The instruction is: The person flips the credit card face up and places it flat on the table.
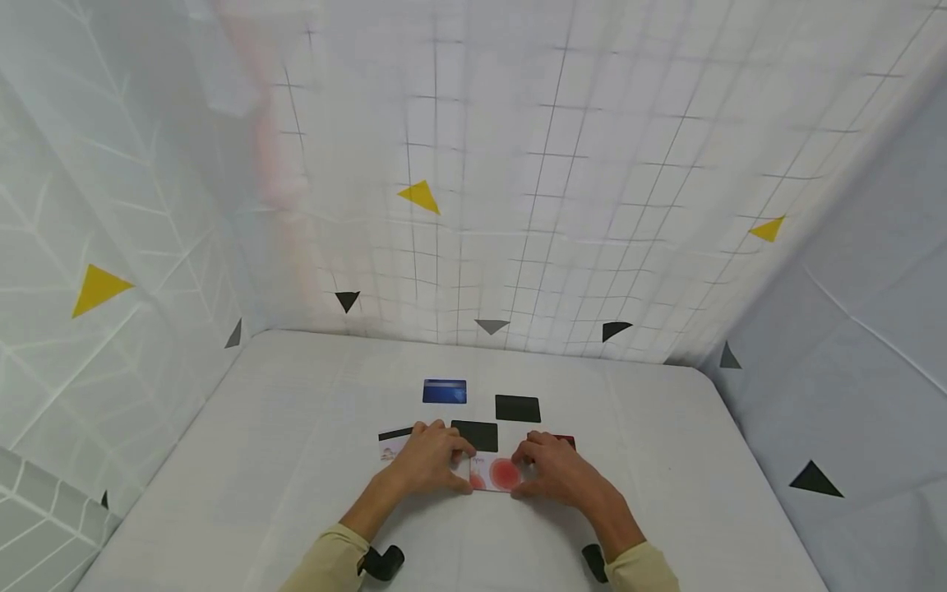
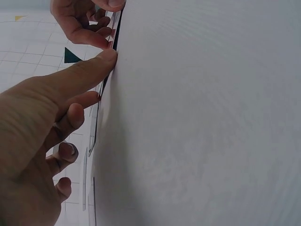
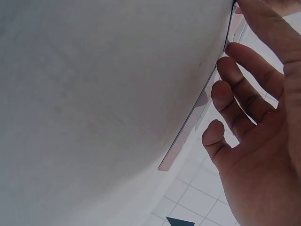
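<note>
In the head view a white card with pink-red circles (image 1: 505,474) lies low on the white table. My left hand (image 1: 423,460) holds its left end, thumb at the near corner and index finger at the far one. My right hand (image 1: 558,470) holds the right end in the same manner. Just beyond this card is a black card (image 1: 475,434). A white card with a dark stripe (image 1: 392,446) is partly covered by my left hand, and a red and dark card (image 1: 566,441) mostly by my right. Both wrist views show the hands at the tabletop, with the cards edge-on.
Farther back on the table (image 1: 296,427) lie a blue card (image 1: 445,391) and another black card (image 1: 518,409). White sheets with grid lines and coloured triangles hang behind and at both sides. Black devices (image 1: 383,564) are on the wrists.
</note>
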`<state>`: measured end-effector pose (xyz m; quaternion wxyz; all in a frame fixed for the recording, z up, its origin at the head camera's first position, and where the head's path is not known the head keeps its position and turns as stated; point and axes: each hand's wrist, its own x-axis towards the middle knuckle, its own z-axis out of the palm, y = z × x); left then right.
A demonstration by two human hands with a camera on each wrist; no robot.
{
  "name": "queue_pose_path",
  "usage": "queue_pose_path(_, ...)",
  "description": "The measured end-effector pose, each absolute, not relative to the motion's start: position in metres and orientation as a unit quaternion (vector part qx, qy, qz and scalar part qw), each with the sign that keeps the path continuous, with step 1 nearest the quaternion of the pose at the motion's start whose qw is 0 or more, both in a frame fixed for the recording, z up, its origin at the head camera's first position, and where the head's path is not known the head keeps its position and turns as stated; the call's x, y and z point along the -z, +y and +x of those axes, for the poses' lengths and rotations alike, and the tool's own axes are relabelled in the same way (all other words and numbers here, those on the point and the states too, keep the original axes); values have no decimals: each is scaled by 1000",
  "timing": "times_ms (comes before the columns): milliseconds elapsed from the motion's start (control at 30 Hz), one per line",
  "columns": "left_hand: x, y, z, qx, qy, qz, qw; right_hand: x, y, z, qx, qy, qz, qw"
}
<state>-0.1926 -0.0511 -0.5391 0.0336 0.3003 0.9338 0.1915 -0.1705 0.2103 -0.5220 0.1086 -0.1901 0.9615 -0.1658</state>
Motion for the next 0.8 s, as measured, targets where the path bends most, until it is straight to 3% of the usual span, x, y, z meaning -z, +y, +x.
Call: queue_pose_path(800,538,-52,-193,-200,931,303,37,521,210,-169,177,962,-173,119)
